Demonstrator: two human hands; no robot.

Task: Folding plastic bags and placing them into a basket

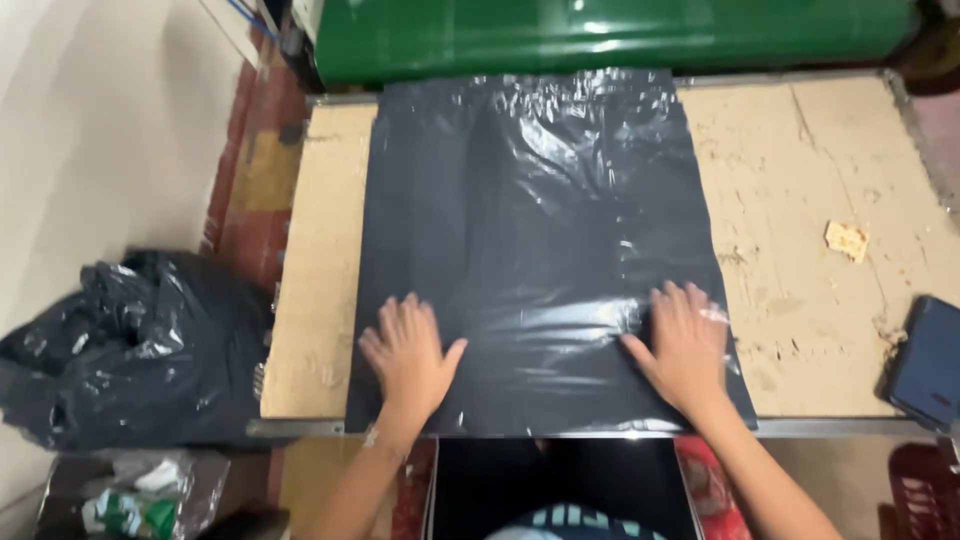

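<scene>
Black plastic bag [530,240] lies flat on the worn wooden desk [800,200], stretching away from both hands. Left hand [408,352] and right hand [683,345] press palms-down on its near end, fingers spread, well apart. Beyond the right hand sits a dark blue case [928,362]; a bulging black sack [120,345] rests on the floor left of the left hand.

Surface [800,330]: worn tan board, metal-edged, scuffed and pitted. Lying directly on it: black plastic bag [530,230] spread flat at centre; pale scrap [846,240] to right; dark blue object [925,362] at right edge.
</scene>
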